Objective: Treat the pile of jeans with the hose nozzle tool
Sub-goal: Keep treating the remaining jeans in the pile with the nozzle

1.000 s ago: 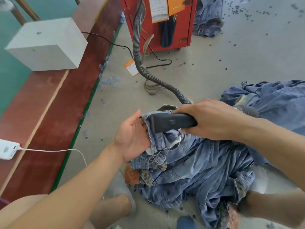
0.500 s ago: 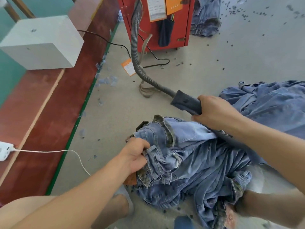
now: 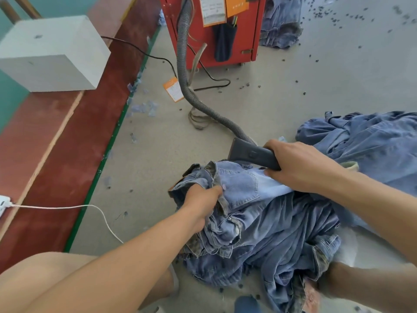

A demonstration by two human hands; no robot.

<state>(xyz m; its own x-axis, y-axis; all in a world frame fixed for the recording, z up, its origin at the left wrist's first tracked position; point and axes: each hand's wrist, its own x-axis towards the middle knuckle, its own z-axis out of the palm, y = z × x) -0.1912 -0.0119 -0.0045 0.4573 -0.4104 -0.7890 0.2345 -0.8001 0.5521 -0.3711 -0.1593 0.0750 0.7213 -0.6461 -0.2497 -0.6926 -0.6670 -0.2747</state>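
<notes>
My left hand [image 3: 203,203] bunches the top jeans [image 3: 243,188] by the waistband, pulling a pocket panel taut atop the floor pile. My right hand [image 3: 300,166] wraps the nozzle [image 3: 250,152], lifted just behind the panel, ready to sweep it.

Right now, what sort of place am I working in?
Probably a garment-finishing workshop: heaps of jeans on a concrete floor, a ribbed hose running from a red machine cabinet, and denim scraps strewn about.

Bare floor [image 3: 282,102] beyond the jeans pile [image 3: 270,227] lies open; hose [image 3: 203,105] crosses it leftward.
</notes>
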